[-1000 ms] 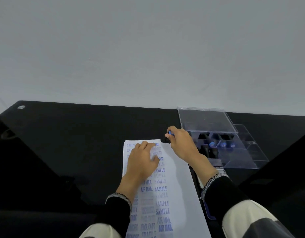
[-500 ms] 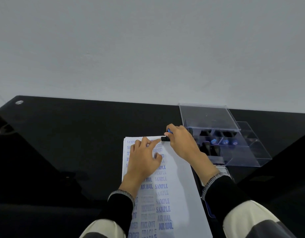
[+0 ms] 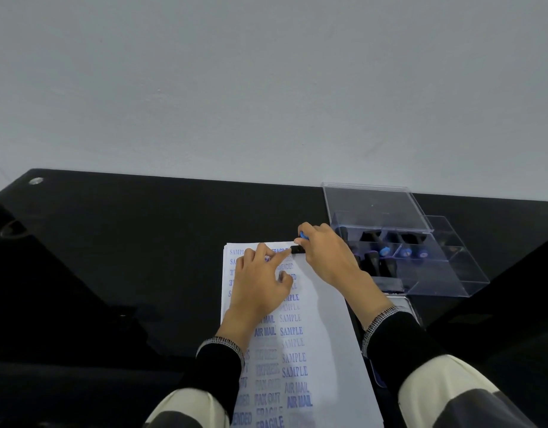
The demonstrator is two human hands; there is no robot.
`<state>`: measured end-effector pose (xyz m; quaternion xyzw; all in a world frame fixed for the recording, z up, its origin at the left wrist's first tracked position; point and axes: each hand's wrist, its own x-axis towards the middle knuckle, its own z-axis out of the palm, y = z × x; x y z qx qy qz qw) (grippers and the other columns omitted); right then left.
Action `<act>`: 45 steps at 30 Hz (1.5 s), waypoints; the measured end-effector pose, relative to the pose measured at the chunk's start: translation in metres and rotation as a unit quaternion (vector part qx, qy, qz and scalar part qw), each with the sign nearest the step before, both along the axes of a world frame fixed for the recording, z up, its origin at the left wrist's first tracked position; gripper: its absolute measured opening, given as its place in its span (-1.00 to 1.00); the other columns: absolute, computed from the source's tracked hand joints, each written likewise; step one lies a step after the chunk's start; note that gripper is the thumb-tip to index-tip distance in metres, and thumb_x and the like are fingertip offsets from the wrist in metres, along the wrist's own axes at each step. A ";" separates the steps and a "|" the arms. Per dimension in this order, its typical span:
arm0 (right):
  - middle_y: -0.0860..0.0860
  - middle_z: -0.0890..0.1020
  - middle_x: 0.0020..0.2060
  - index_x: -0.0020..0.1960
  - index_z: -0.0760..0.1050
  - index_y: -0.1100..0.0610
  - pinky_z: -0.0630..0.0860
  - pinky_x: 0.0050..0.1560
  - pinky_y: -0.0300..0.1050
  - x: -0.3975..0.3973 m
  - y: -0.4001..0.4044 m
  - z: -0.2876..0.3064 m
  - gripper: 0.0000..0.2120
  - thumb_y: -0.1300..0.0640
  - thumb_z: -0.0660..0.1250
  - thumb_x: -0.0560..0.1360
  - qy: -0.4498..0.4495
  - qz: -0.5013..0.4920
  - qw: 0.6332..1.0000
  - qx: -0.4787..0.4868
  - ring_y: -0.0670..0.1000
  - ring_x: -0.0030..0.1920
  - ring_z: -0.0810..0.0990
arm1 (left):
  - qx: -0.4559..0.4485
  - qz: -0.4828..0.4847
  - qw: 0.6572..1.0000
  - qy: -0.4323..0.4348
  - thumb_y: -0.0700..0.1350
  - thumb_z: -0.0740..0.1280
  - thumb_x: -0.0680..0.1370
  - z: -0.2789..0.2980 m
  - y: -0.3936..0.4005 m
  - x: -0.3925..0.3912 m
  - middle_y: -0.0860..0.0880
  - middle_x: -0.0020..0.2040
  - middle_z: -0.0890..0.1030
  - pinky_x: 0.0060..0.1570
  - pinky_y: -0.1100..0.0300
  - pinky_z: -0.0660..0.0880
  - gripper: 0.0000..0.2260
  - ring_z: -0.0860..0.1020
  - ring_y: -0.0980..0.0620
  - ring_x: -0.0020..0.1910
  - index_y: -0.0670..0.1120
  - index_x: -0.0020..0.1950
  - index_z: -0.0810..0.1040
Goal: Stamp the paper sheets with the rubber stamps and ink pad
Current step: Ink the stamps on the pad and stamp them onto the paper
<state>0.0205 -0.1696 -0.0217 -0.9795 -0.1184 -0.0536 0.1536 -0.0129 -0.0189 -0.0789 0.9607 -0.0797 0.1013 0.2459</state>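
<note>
At the far edge of the paper sheets (image 3: 316, 319), my right hand (image 3: 328, 257) pinches a rubber stamp (image 3: 297, 249), fingers curled round it; its black base sits on the top right corner of the stack, a bit of blue handle showing above my thumb. My left hand (image 3: 257, 288) lies flat on the sheets just beside it, fingers straight and loosely spread, index fingertip touching the stamp's base. Sheet under my palm carries columns of blue print: SAMPLE, AIR MAIL, FAX OUT, FRAGILE, some faint, some dark. My left hand covers the upper middle rows.

Right of the stack, on the black table (image 3: 127, 257), a clear plastic box (image 3: 445, 273) stands with its lid (image 3: 374, 205) propped open at the back. More stamps (image 3: 387, 251) with black bodies and blue ends lie in its compartments; my right wrist hides the near left part of the box. A flat case (image 3: 411, 310), near side of the box, is mostly behind my right sleeve (image 3: 399, 341); cannot tell whether it is the ink pad. Pale wall (image 3: 266, 88) beyond the table.
</note>
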 end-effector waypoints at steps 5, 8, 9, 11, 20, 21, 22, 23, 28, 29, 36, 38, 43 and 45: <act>0.07 0.56 0.05 0.25 0.37 0.11 0.49 -0.01 -0.12 0.001 0.001 0.002 -0.77 0.09 0.20 0.62 0.008 0.000 1.000 -0.002 -0.04 -0.03 0.40 | 0.010 -0.002 1.000 0.004 0.11 0.19 0.59 0.000 0.001 -0.001 0.11 0.21 0.39 0.15 0.28 0.11 -0.55 0.31 0.12 0.15 0.13 0.48 0.34; 0.08 0.55 0.03 0.24 0.38 0.12 0.48 -0.02 -0.11 0.002 0.002 0.003 -0.78 0.10 0.21 0.61 0.011 0.000 1.000 -0.002 -0.03 -0.03 0.39 | -0.012 -0.008 1.000 0.021 0.09 0.23 0.59 0.004 0.002 0.001 0.10 0.25 0.39 0.17 0.29 0.15 -0.54 0.31 0.12 0.19 0.08 0.49 0.34; 0.08 0.55 0.01 0.23 0.38 0.12 0.48 -0.02 -0.11 0.003 0.002 0.003 -0.79 0.10 0.21 0.61 0.012 0.001 1.000 0.000 -0.03 -0.05 0.38 | -0.027 -0.011 0.999 0.030 0.08 0.25 0.59 0.006 0.004 0.002 0.09 0.28 0.39 0.18 0.29 0.19 -0.53 0.32 0.12 0.22 0.05 0.50 0.33; 0.08 0.55 -0.01 0.20 0.39 0.12 0.51 0.00 -0.08 0.003 0.002 0.003 -0.81 0.10 0.22 0.61 0.015 0.000 1.000 0.005 -0.04 -0.07 0.38 | -0.051 -0.005 0.998 0.025 0.05 0.28 0.59 0.008 0.012 0.001 0.07 0.35 0.39 0.25 0.25 0.28 -0.54 0.33 0.11 0.30 -0.01 0.47 0.36; 0.14 0.57 -0.07 0.14 0.41 0.16 0.56 -0.04 -0.01 0.013 0.004 0.008 -0.85 0.17 0.24 0.59 0.060 -0.001 0.998 0.012 0.07 -0.09 0.52 | -0.006 0.140 0.990 0.032 0.16 0.24 0.58 0.005 0.058 -0.007 0.02 0.54 0.24 0.51 -0.01 -0.13 -0.50 0.03 0.00 0.57 0.00 0.48 0.34; 0.15 0.57 -0.07 0.14 0.41 0.15 0.57 -0.03 0.00 0.016 0.004 0.009 -0.85 0.17 0.25 0.59 0.067 -0.002 0.998 0.014 0.08 -0.10 0.53 | -0.004 0.139 0.990 0.037 0.17 0.23 0.58 0.004 0.059 -0.008 0.02 0.55 0.22 0.51 0.00 -0.14 -0.48 0.01 0.00 0.57 0.00 0.50 0.32; 0.15 0.58 -0.07 0.13 0.41 0.15 0.57 -0.03 0.02 0.017 0.004 0.009 -0.86 0.17 0.25 0.58 0.072 -0.003 0.997 0.015 0.09 -0.10 0.54 | -0.003 0.139 0.990 0.040 0.18 0.22 0.58 0.003 0.060 -0.009 0.02 0.55 0.21 0.52 0.00 -0.14 -0.46 0.01 0.00 0.57 -0.01 0.51 0.30; 0.16 0.58 -0.06 0.14 0.41 0.15 0.57 -0.02 0.02 0.017 0.004 0.009 -0.85 0.17 0.25 0.58 0.073 -0.004 0.997 0.015 0.09 -0.10 0.54 | -0.002 0.138 0.990 0.041 0.18 0.20 0.58 0.002 0.059 -0.010 0.02 0.55 0.22 0.52 0.01 -0.13 -0.45 0.01 0.00 0.57 -0.02 0.52 0.28; 0.09 0.52 -0.11 0.13 0.40 0.16 0.51 -0.06 -0.05 0.007 0.006 0.000 -0.87 0.19 0.24 0.59 0.041 -0.018 0.999 0.017 0.03 -0.08 0.45 | -0.006 0.139 0.990 0.031 0.20 0.21 0.58 -0.001 0.058 -0.011 0.02 0.54 0.25 0.51 0.05 -0.12 -0.43 0.06 0.01 0.56 -0.03 0.52 0.27; 0.05 0.49 -0.13 0.12 0.40 0.16 0.50 -0.07 -0.05 0.004 0.006 -0.002 -0.88 0.19 0.23 0.59 0.032 -0.018 0.999 0.021 0.02 -0.07 0.43 | -0.006 0.140 0.990 0.030 0.20 0.21 0.57 -0.001 0.057 -0.011 0.02 0.54 0.25 0.50 0.06 -0.12 -0.43 0.07 0.00 0.56 -0.03 0.52 0.27; 0.15 0.58 -0.08 0.11 0.42 0.16 0.56 -0.07 -0.01 0.015 0.005 0.004 -0.88 0.20 0.25 0.58 0.057 -0.014 0.998 0.024 0.08 -0.11 0.52 | -0.006 0.143 0.989 0.021 0.19 0.21 0.57 -0.002 0.057 -0.011 0.01 0.53 0.27 0.50 0.08 -0.12 -0.43 0.08 0.01 0.56 -0.04 0.51 0.28; 0.15 0.58 -0.07 0.12 0.42 0.15 0.57 -0.05 -0.02 0.018 0.005 0.006 -0.87 0.21 0.26 0.57 0.066 -0.015 0.998 0.021 0.08 -0.11 0.53 | -0.005 0.144 0.989 0.022 0.20 0.21 0.57 -0.001 0.056 -0.011 0.02 0.53 0.27 0.49 0.09 -0.12 -0.43 0.09 0.01 0.56 -0.03 0.51 0.28; 0.07 0.51 -0.12 0.10 0.40 0.16 0.55 -0.05 0.00 0.005 0.007 -0.001 -0.89 0.22 0.24 0.58 0.029 -0.025 0.999 0.026 0.03 -0.09 0.44 | -0.005 0.143 0.989 0.019 0.20 0.21 0.57 -0.002 0.056 -0.011 0.01 0.53 0.27 0.49 0.10 -0.12 -0.43 0.09 0.01 0.56 -0.04 0.51 0.28; 0.05 0.49 -0.13 0.11 0.39 0.16 0.53 -0.06 -0.01 0.000 0.008 -0.004 -0.89 0.21 0.23 0.58 0.015 -0.022 0.999 0.023 0.01 -0.09 0.40 | -0.006 0.145 0.989 0.019 0.20 0.21 0.57 -0.002 0.056 -0.011 0.01 0.53 0.27 0.48 0.11 -0.12 -0.43 0.10 0.01 0.56 -0.04 0.51 0.28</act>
